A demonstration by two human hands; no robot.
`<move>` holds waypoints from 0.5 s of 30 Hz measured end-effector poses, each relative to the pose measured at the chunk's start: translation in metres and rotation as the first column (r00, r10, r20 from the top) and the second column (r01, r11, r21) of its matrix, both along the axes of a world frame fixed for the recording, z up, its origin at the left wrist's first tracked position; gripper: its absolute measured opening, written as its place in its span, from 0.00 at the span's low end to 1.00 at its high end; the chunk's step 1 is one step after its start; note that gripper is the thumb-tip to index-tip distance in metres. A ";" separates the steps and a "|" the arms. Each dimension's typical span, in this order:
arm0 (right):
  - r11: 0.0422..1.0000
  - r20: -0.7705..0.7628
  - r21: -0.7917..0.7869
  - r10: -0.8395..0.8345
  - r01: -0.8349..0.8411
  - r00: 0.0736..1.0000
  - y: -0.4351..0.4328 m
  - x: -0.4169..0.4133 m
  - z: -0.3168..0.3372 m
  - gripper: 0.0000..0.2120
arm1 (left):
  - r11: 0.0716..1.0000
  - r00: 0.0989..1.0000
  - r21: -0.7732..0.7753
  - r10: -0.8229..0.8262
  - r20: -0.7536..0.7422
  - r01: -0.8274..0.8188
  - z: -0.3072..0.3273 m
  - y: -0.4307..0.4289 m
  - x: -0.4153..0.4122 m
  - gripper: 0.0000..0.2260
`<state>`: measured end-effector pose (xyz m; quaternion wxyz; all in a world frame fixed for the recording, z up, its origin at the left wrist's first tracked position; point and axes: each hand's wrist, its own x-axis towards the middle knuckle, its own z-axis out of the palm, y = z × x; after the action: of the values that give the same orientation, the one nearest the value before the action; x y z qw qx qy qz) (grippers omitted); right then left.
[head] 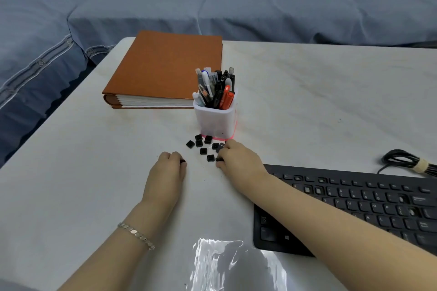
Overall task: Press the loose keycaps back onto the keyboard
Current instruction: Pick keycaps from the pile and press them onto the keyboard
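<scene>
Several loose keycaps left of keyboard, its long axis left-to-right.

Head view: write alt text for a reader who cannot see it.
Two bare hands work at a pile of loose black keycaps on a white table: the left hand pinches one keycap, the right hand curls over the pile's edge. A black keyboard with empty key sockets lies at right; a pen holder and brown book sit behind.
</scene>
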<state>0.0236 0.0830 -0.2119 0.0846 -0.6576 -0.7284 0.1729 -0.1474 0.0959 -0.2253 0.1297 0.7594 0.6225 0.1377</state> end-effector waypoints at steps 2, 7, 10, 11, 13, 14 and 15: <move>0.995 -0.186 0.043 -0.083 0.092 0.979 -0.013 0.005 0.006 0.11 | 1.000 0.999 -0.028 0.002 -0.048 -0.003 0.003 -0.004 0.002 0.10; 0.943 -0.628 -0.112 -0.312 0.314 0.713 -0.056 0.036 0.031 0.07 | 0.979 0.961 -0.190 0.121 0.249 -0.074 0.015 -0.020 0.018 0.05; 0.904 -0.794 -0.249 -0.397 0.349 0.461 -0.084 0.060 0.040 0.12 | 0.886 0.782 -0.461 0.315 0.538 -0.040 0.028 -0.036 0.039 0.06; 0.893 -0.820 -0.270 -0.409 0.360 0.400 -0.092 0.068 0.043 0.12 | 0.833 0.687 -0.554 0.403 0.604 -0.001 0.032 -0.041 0.046 0.06; 0.875 -0.844 -0.288 -0.425 0.389 0.329 -0.108 0.082 0.047 0.12 | 0.716 0.525 -0.691 0.553 0.647 0.098 0.041 -0.053 0.062 0.07; 0.871 -0.848 -0.287 -0.425 0.399 0.317 -0.115 0.088 0.047 0.13 | 0.668 0.461 -0.729 0.604 0.650 0.154 0.044 -0.059 0.069 0.07; 0.870 -0.853 -0.277 -0.418 0.408 0.312 -0.122 0.094 0.048 0.14 | 0.626 0.399 -0.751 0.646 0.651 0.212 0.048 -0.064 0.077 0.08</move>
<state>0.1173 -0.0390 -0.1635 0.4942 -0.6272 -0.3769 0.4693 -0.0704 0.0315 -0.1773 0.7114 0.3373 0.5554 0.2679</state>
